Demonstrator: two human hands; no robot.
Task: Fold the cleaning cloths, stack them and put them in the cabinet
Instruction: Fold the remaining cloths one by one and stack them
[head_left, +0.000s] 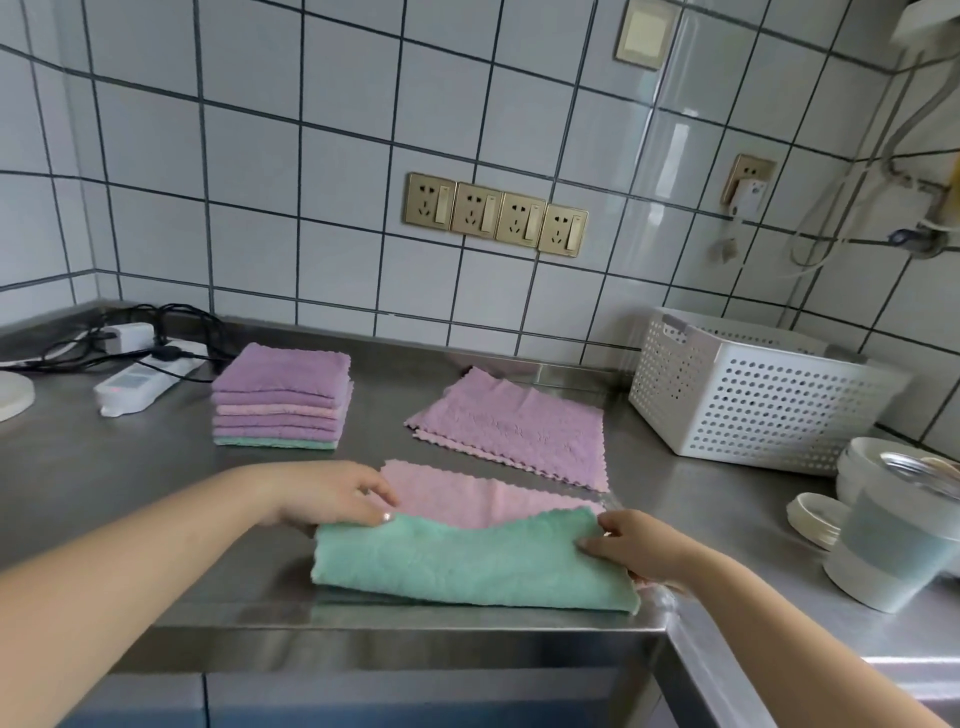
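A green and pink cleaning cloth (467, 564) lies near the front edge of the steel counter (130, 483), its green near half folded up over the pink far half. My left hand (332, 493) pinches the folded green edge at its left corner. My right hand (639, 545) pinches the same edge at the right corner. Behind it, an unfolded purple cloth (514, 428) lies flat. A stack of folded cloths (283, 397), purple and pink with a green one at the bottom, sits at the back left.
A white perforated basket (753, 395) stands at the back right. White bowls and a cup (883, 535) sit at the right edge. A power strip (140, 382) with black cables lies at the back left. Wall sockets (493, 213) are above the counter.
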